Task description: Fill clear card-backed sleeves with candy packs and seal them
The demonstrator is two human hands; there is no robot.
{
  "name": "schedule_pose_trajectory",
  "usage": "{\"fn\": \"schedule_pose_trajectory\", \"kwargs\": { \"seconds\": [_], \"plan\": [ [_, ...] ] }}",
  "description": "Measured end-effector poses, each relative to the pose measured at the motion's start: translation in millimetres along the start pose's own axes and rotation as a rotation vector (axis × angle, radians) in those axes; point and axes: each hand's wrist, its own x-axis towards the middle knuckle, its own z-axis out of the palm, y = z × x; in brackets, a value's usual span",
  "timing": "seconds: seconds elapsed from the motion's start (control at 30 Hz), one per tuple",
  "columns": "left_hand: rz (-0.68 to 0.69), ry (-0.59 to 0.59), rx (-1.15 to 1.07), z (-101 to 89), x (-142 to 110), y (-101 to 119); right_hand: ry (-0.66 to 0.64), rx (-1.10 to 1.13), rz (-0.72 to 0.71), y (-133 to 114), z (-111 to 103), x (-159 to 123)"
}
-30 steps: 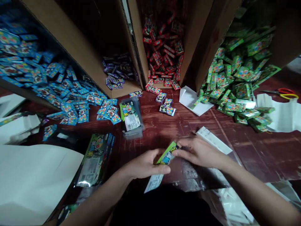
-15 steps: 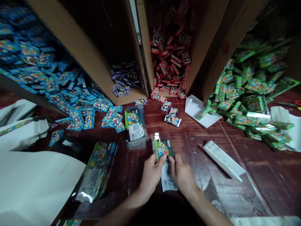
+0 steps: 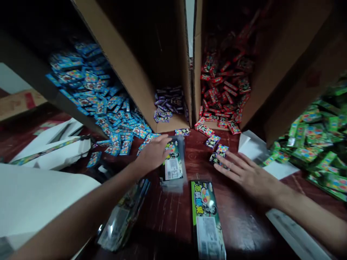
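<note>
My left hand [image 3: 151, 155] reaches out with its fingers extended, beside the blue candy packets [image 3: 119, 141] and partly over a stack of clear printed bags [image 3: 173, 168]. Whether its fingertips touch anything I cannot tell. My right hand [image 3: 241, 169] is stretched out over the loose purple candy packets [image 3: 222, 148], fingers apart and partly covering them. Below and between the hands a black and green printed bag [image 3: 206, 213] lies flat on the dark red table [image 3: 173, 213], with no hand on it.
Cardboard boxes [image 3: 127, 72] at the back hold blue, purple and red packets [image 3: 227, 94]. Green packets [image 3: 311, 144] are heaped at the right near white paper [image 3: 253, 146]. Another bag pile [image 3: 119, 220] lies under my left forearm; a white sheet [image 3: 46, 198] is at the left.
Both hands have let go of the printed bag, which now lies on the table. The left hand has moved forward and left, the right hand forward and right. The view has shifted left.
</note>
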Motion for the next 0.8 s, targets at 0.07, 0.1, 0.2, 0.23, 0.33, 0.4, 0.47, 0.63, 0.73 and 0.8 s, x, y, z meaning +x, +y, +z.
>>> {"fn": "schedule_pose_trajectory", "kwargs": {
  "seconds": [0.07, 0.1, 0.2, 0.23, 0.33, 0.4, 0.47, 0.63, 0.73, 0.8],
  "plan": [
    [-0.047, -0.17, 0.152, -11.6, 41.4, -19.5, 0.02, -0.093, -0.16, 29.3, 23.3, 22.4],
    [-0.075, -0.218, 0.191, -18.3, 58.0, -28.7, 0.033, -0.115, -0.213, 39.7, 35.0, 32.2],
    [-0.118, -0.353, 0.26, -37.2, 80.9, -52.1, 0.062, -0.078, -0.298, 56.5, 59.6, 52.4],
    [-0.113, -0.396, 0.272, -40.4, 78.8, -57.0, 0.064, -0.033, -0.302, 58.3, 62.5, 56.2],
    [-0.067, -0.474, 0.274, -31.8, 51.6, -60.0, 0.018, 0.149, -0.221, 54.5, 54.1, 61.8],
    [-0.046, -0.439, 0.274, -12.6, 26.4, -55.9, -0.052, 0.259, -0.098, 45.9, 39.5, 61.4],
    [-0.049, -0.359, 0.284, 9.1, 4.0, -52.7, -0.128, 0.333, 0.042, 33.8, 24.3, 56.3],
    [-0.062, -0.129, 0.311, 29.4, -16.5, -46.0, -0.245, 0.423, 0.293, 2.8, 7.5, 16.7],
    [0.044, 0.059, 0.163, 22.0, -12.3, -6.0, -0.237, 0.46, 0.416, -11.7, 11.0, -16.6],
    [0.23, 0.05, -0.018, 20.9, -11.2, 43.8, -0.232, 0.473, 0.468, -19.3, 13.7, -35.3]
  ]
}}
